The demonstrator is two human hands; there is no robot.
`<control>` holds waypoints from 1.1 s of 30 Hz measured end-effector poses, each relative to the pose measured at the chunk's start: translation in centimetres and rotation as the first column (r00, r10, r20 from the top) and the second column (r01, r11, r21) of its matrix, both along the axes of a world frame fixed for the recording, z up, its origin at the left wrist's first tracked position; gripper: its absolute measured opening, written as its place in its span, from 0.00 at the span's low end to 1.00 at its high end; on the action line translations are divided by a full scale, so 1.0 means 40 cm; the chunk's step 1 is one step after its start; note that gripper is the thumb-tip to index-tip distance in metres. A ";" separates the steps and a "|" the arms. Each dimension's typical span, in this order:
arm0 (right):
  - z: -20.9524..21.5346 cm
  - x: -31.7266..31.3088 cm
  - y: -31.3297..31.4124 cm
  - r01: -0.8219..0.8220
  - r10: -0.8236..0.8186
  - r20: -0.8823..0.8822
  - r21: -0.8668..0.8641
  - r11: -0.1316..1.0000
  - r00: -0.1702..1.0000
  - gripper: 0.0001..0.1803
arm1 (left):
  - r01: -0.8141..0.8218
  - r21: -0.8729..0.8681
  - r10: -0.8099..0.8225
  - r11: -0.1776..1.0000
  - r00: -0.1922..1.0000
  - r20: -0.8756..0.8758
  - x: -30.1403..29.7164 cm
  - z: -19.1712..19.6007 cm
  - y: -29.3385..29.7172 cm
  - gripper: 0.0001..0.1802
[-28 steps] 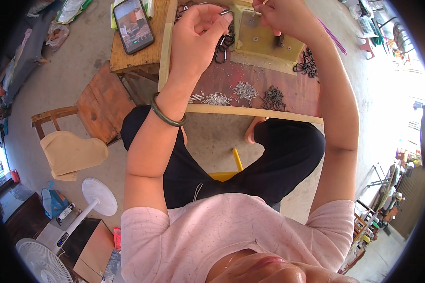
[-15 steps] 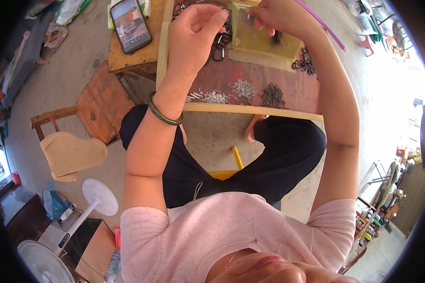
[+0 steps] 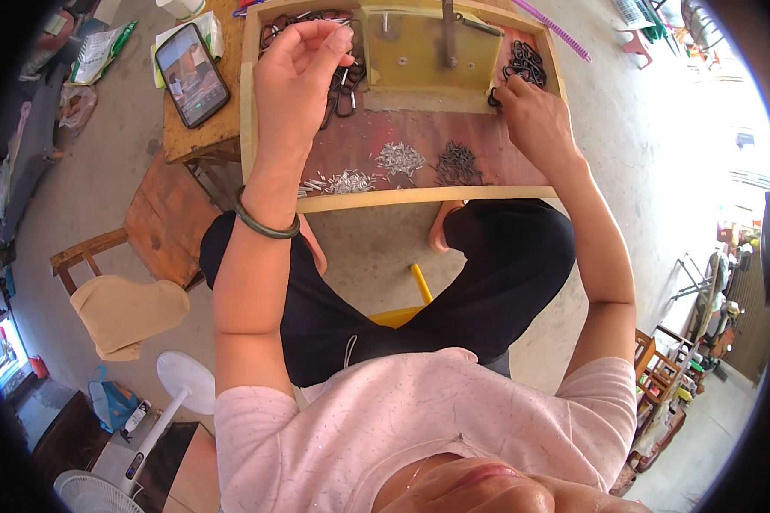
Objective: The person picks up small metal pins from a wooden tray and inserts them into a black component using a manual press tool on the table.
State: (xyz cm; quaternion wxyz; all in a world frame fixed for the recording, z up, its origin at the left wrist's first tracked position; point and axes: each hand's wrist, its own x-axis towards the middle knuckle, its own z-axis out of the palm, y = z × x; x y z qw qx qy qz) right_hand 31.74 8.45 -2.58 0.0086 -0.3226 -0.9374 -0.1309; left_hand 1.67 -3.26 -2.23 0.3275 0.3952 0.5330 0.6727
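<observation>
My left hand (image 3: 301, 73) is raised over the left side of the wooden tray (image 3: 436, 195), its thumb and fingers pinched together; what sits between the tips is too small to make out. Beneath and beside it lie black snap hooks (image 3: 344, 94) with silver pins. At the tray's right side my right hand (image 3: 535, 115) has its fingers closed on a small black hook (image 3: 494, 97), just below a pile of black hooks (image 3: 526, 65). Between the hands stands a yellowish block fixture (image 3: 419, 73) with a dark metal lever (image 3: 449, 34).
Along the tray's near edge lie small silver pins (image 3: 351, 182), another silver heap (image 3: 399, 159) and small dark parts (image 3: 459, 164). A phone (image 3: 192, 75) rests on the wooden table at left. A purple coiled cord (image 3: 556, 30) hangs at the upper right. A fan (image 3: 98, 494) stands lower left.
My right hand has left the block fixture and moved right and nearer, to the black hooks. My left hand stays pinched above the left side. The whole view has shifted slightly.
</observation>
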 end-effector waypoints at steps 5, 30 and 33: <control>0.044 0.007 -0.041 -0.044 0.020 -0.146 -0.163 0.986 0.989 0.09 | 0.033 0.023 -0.033 0.999 0.999 -0.016 0.011 -0.006 0.006 0.13; 0.136 -0.239 -0.075 -0.434 -0.354 -0.736 -0.644 0.630 0.578 0.17 | 0.409 -0.038 -0.409 0.912 0.912 0.015 0.049 0.003 0.028 0.09; 0.117 -0.270 -0.073 -0.405 -0.310 -0.772 -0.576 0.710 0.555 0.18 | 0.398 -0.092 -0.399 0.913 0.917 0.001 0.005 0.016 0.047 0.07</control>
